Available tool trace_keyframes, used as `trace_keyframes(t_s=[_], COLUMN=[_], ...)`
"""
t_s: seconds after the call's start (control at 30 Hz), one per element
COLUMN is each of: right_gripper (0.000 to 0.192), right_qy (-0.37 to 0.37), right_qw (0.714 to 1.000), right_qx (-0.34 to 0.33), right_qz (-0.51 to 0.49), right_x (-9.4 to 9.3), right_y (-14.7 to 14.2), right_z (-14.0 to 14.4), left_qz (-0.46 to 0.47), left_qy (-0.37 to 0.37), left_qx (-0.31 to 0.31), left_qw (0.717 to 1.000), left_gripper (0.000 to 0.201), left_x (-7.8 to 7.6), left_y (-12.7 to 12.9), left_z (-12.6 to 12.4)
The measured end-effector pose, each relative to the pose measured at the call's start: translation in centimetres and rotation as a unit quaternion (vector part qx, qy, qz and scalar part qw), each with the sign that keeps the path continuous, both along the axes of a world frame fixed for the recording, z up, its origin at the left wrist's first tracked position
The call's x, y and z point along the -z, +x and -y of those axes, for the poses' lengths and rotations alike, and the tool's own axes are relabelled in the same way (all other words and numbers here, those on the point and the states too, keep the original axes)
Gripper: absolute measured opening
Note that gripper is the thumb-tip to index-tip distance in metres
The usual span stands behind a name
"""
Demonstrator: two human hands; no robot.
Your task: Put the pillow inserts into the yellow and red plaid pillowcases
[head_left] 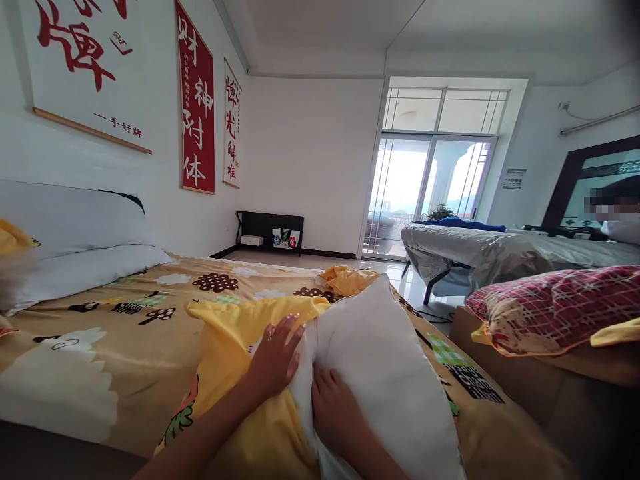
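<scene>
A white pillow (pixel 377 353) lies on the bed in front of me, one corner pointing away. Against its left side is a yellow pillowcase (pixel 225 347) with a printed pattern low on its left edge. My left hand (pixel 277 357) rests with fingers stretched out where the yellow cloth meets the white pillow. Just right of it, my right hand (pixel 337 403) has its fingers curled into a fold of the white pillow, gripping it; the fingertips are partly hidden. Beyond the pillow's far corner, a crumpled orange-yellow cloth (pixel 349 280) sits on the bed.
The bed's tan patterned sheet (pixel 145 360) spreads beneath everything. White pillows (pixel 75 220) are at the left. On the right, a red plaid pillow (pixel 555 310) lies on a brown surface, near a plastic-covered bed (pixel 500 250) and another person (pixel 620 213). A low black shelf (pixel 267 223) stands behind.
</scene>
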State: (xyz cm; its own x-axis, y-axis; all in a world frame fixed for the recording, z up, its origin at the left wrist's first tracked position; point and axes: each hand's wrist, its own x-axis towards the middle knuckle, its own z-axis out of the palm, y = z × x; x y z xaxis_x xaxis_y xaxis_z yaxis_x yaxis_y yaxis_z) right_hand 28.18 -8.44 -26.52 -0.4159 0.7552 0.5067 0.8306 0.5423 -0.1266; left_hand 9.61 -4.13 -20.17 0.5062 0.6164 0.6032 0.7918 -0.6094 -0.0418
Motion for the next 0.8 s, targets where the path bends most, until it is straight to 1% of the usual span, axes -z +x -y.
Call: trace_keyframes(t_s=[0.03,0.07,0.1,0.17,0.2,0.23,0.27,0.3,0.33,0.37,0.4,0.43,0.5,0.53,0.6,0.67,0.8], right_gripper=[0.055,0.055,0.054,0.047,0.044,0.044,0.048,0.056,0.068,0.08,0.089,0.092,0.088,0.086,0.085,0.086,0.078], right_qy=[-0.001,-0.008,-0.024,-0.059,-0.069,-0.063,-0.043,-0.015,0.003,0.003,-0.013,-0.039,-0.087,-0.095,-0.099,-0.107,-0.11], right_qw=[1.0,1.0,0.999,0.998,0.997,0.996,0.993,0.983,0.968,0.95,0.934,0.924,0.924,0.926,0.924,0.92,0.92], right_qx=[0.006,0.004,-0.004,-0.015,-0.011,0.014,0.066,0.138,0.214,0.281,0.333,0.36,0.356,0.351,0.352,0.361,0.357], right_qz=[0.013,0.029,0.03,-0.006,-0.033,-0.063,-0.093,-0.116,-0.13,-0.133,-0.131,-0.124,-0.108,-0.106,-0.109,-0.112,-0.117], right_x=[-0.3,-0.9,-1.7,-3.9,-4.9,-5.8,-6.3,-6.4,-6.1,-5.3,-4.2,-2.9,-0.3,0.7,1.9,2.2,1.5], right_y=[0.8,1.8,3.0,5.8,7.4,9.1,10.8,12.4,13.8,15.1,16.1,16.8,17.7,17.8,17.8,17.8,18.1], right_z=[0.2,0.4,0.6,0.6,0.5,0.1,-0.3,-0.9,-1.6,-2.4,-3.2,-3.9,-5.0,-5.4,-5.8,-5.9,-5.6], left_qz=[0.02,0.031,0.035,0.029,0.025,0.022,0.019,0.015,0.012,0.009,0.009,0.01,0.016,0.017,0.016,0.014,0.008], left_qy=[-0.011,-0.04,-0.077,-0.131,-0.138,-0.135,-0.127,-0.119,-0.114,-0.11,-0.106,-0.101,-0.091,-0.087,-0.082,-0.08,-0.086], left_qx=[-0.042,-0.075,-0.095,-0.102,-0.098,-0.094,-0.093,-0.093,-0.094,-0.096,-0.099,-0.1,-0.102,-0.101,-0.1,-0.1,-0.098], left_qw=[0.999,0.996,0.992,0.986,0.985,0.986,0.987,0.988,0.989,0.989,0.989,0.99,0.99,0.991,0.991,0.992,0.991], left_gripper=[0.055,0.059,0.06,0.056,0.055,0.054,0.053,0.052,0.052,0.052,0.051,0.051,0.05,0.049,0.05,0.05,0.051], left_x=[1.0,1.9,2.6,3.7,4.0,4.1,4.2,4.2,4.2,4.2,4.2,4.2,4.3,4.4,4.5,4.6,4.5], left_y=[-0.5,-1.0,-1.5,-2.2,-2.4,-2.5,-2.4,-2.3,-2.1,-2.0,-1.8,-1.6,-1.3,-1.3,-1.2,-1.3,-1.4], left_z=[-0.7,-1.4,-1.9,-2.5,-2.6,-2.5,-2.3,-2.1,-1.9,-1.8,-1.7,-1.6,-1.7,-1.8,-1.9,-2.0,-2.0])
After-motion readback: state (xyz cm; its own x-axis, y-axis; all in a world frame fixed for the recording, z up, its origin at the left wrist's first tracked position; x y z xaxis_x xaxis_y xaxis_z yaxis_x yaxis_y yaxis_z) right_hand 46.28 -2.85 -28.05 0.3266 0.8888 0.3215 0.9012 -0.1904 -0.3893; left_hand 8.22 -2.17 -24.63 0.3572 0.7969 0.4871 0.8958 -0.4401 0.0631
